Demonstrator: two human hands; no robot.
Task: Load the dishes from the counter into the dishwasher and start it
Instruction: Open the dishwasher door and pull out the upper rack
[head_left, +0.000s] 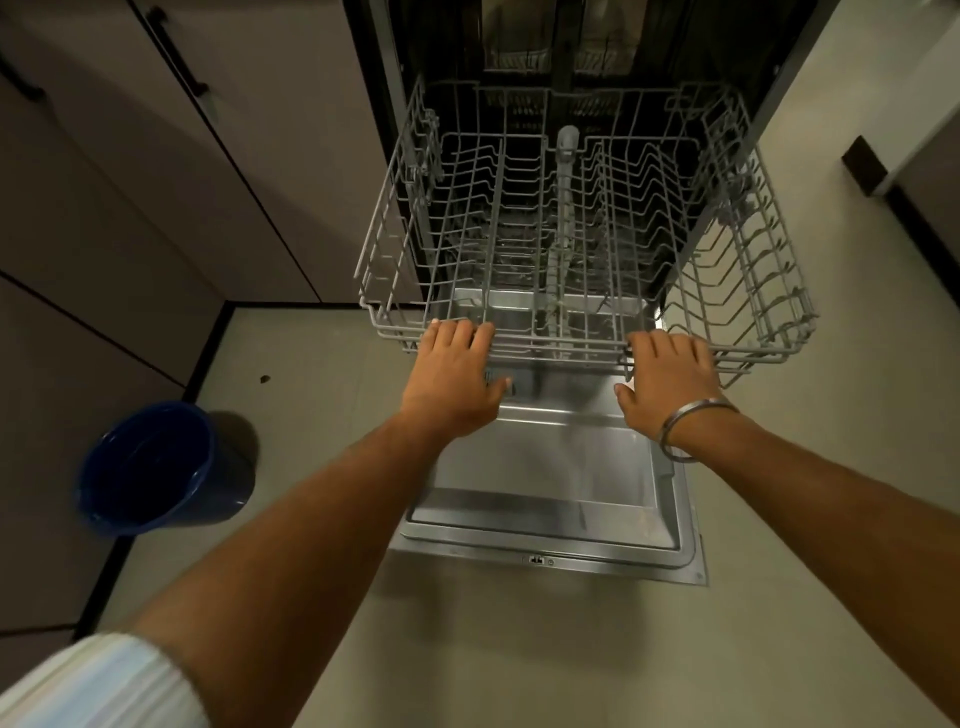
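Two hands on the front rail of the gray wire dishwasher rack (571, 234), pulled out over the lowered dishwasher door (545, 467) and holding no dishes. Left hand (457, 374) at the left part of the rail, fingers curled over the top wire, thumb stretched out to the right below it. Right hand (670, 379) at the right part of the same rail, fingers hooked over the wire, thumb pointing left beneath; thin metal bangle (691, 426) at that wrist. Rows of tines across the rack floor, gray spray tube (566, 171) along its middle, folding shelves along both side walls. Behind the rack, dark dishwasher cavity (571, 62). Door lying flat and open, steel inner face up, small latch at its near edge. To the left, dark blue bucket (156, 467) on the pale floor (519, 649), just beside gray cabinet fronts (156, 182) with black handles. Light striped sleeve (93, 686) at the lower left corner.
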